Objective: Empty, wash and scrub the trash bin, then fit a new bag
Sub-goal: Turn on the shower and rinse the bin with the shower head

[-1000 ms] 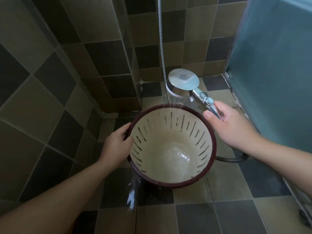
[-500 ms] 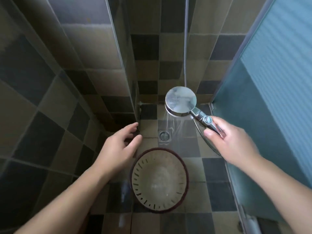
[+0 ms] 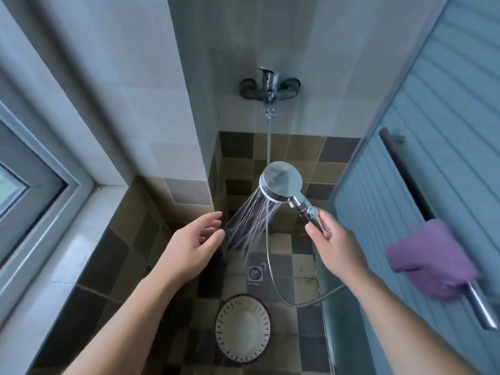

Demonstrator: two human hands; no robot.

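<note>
While the trash bin [image 3: 243,328] stands upright on the tiled floor [image 3: 303,269], just this side of the floor drain [image 3: 255,273], neither hand touches it. Right hand [image 3: 334,246]: fingers curled round the handle of the shower head [image 3: 281,183], thumb up near the button. Water is running; spray angles down-left, passing just beside the left hand [image 3: 189,246] and landing short of the bin, near the drain. Left hand: fingers loose and spread, holding nothing, hovering at the edge of the spray. Hose [image 3: 297,300] loops down past the bin's right side, then up to the wall tap [image 3: 270,87].

Handling call on the bin: thin moulded plastic, cream inside, dark rim, slotted upper wall. Probably light and a bit flexy, so one hand should lift it. Wet plastic will be slippery, and a squeeze on the slotted wall will likely flex. Best hold looks like the rim: thumb outside, fingers hooked inside over the edge. Slots mean it won't hold water above the solid lower part, so tip to drain rather than wait. Light enough that a hard jet could push or tip it over; steady it by the rim when spraying.

Stage, as I read it: mid-wash; scrub and bag to come. Purple cloth [image 3: 430,259] hangs on the door handle [image 3: 481,309] at right, well apart from the bin.
</note>
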